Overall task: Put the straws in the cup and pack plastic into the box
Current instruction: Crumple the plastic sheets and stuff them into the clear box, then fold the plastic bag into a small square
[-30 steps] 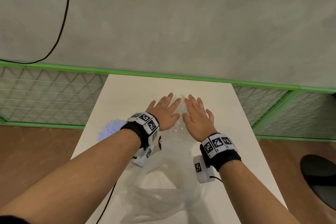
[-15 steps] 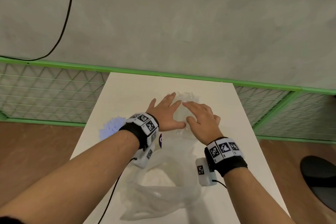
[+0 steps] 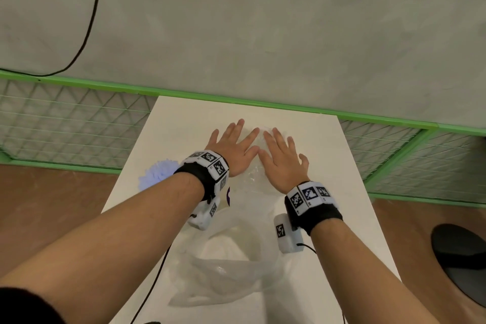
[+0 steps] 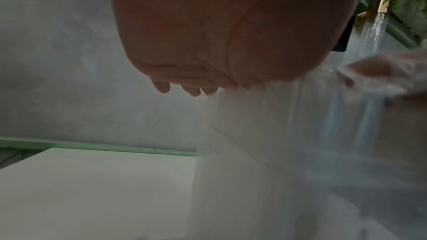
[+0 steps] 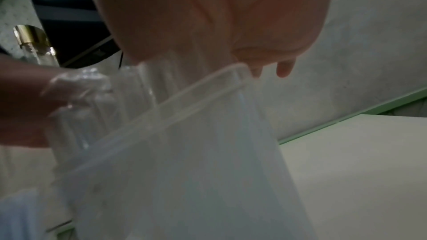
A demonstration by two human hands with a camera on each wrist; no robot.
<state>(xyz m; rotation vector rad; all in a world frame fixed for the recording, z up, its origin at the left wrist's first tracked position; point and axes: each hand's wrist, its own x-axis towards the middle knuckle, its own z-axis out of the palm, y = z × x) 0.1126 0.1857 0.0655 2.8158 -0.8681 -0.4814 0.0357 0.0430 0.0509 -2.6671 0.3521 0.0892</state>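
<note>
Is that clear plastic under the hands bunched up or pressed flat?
Pressed down. Both the left hand and right hand lie flat, fingers straight, on the clear plastic.

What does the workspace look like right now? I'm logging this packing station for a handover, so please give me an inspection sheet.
Surface: white table, against a grey wall.
Job's things: clear plastic box under both palms; clear plastic sheet trailing towards the person; straws and cup nothing seen.
Clutter: pale blue fluffy thing at the table's left edge.
Grippers: left hand and right hand flat, fingers straight, pressing down.
Cables: black cable on wall.
Surroundings: green mesh fence.
</note>
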